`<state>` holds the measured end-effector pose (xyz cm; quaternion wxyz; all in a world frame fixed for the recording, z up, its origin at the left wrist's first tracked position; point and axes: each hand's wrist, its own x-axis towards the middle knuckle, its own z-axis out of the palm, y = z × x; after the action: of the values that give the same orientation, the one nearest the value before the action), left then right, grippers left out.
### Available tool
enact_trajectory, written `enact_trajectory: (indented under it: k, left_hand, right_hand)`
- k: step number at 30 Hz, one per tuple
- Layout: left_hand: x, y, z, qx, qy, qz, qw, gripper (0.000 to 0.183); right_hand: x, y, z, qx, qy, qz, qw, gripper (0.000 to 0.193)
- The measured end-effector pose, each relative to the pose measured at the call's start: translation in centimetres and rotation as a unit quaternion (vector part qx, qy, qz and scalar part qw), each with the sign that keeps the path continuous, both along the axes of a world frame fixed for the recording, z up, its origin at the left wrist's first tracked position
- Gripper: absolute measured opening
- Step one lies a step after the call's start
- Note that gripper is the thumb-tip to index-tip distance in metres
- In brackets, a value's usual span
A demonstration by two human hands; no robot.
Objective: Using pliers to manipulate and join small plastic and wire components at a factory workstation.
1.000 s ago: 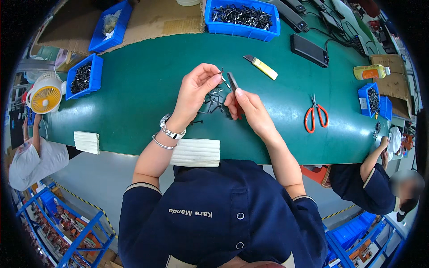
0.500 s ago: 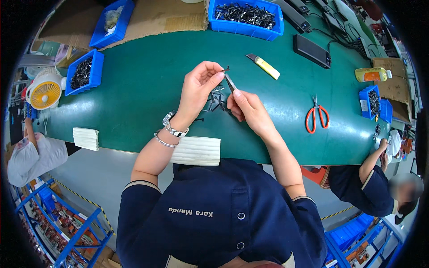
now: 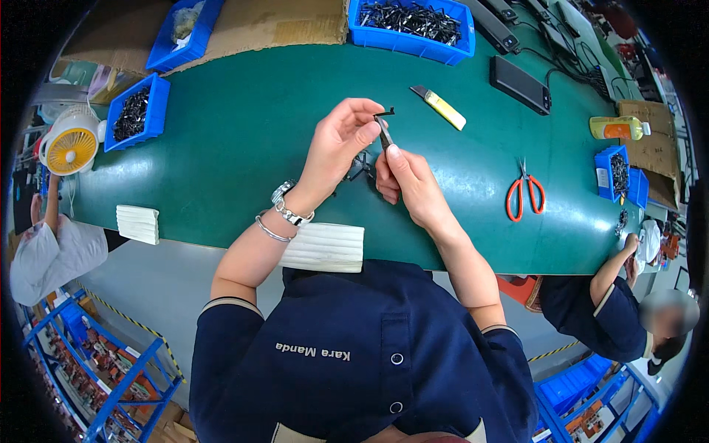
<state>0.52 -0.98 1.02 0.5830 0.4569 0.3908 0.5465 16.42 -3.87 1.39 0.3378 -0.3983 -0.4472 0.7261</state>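
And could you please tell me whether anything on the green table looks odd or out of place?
No damage stands out. Mildly untidy, perhaps: loose black parts lie on the table between the left hand and right hand, while similar-looking pieces sit in blue bins.

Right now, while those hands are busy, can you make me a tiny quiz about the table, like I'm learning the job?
1. True or false: the snips with orange-red handles lie to the right of the yellow knife.
2. What is in the right hand? A: a drink bottle. B: a metal tool. C: a toy car.
3. Fill the gap: the small part at the fingertips of the left hand is coloured ____.

Key: 1. True. 2. B. 3. Black.
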Motion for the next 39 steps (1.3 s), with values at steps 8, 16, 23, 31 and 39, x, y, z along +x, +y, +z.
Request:
enact_trajectory:
  k: [8, 16, 23, 31, 39]
  left_hand:
    - [-0.7, 0.3, -1.6, -0.051, -0.144, -0.118, 0.981, 0.013]
    - [-0.4, 0.4, 0.2, -0.036, -0.039, -0.059, 0.997, 0.013]
    - [-0.7, 0.7, -1.2, 0.008, -0.076, -0.039, 0.996, 0.01]
    - [0.0, 0.1, -1.2, -0.123, -0.209, -0.166, 0.956, 0.015]
    - [-0.2, 0.0, -0.8, -0.127, -0.165, -0.18, 0.961, 0.018]
  right_hand:
    - [-0.2, -0.4, 0.5, -0.062, 0.074, 0.035, 0.995, 0.045]
    - [-0.1, 0.0, 0.4, -0.101, 0.102, 0.045, 0.989, 0.046]
    - [-0.4, 0.0, 0.5, -0.087, 0.071, 0.013, 0.994, 0.047]
    - [-0.1, 0.2, 0.2, 0.028, 0.105, -0.064, 0.992, 0.025]
    - [0.0, 0.2, 0.2, 0.031, 0.088, -0.067, 0.993, 0.024]
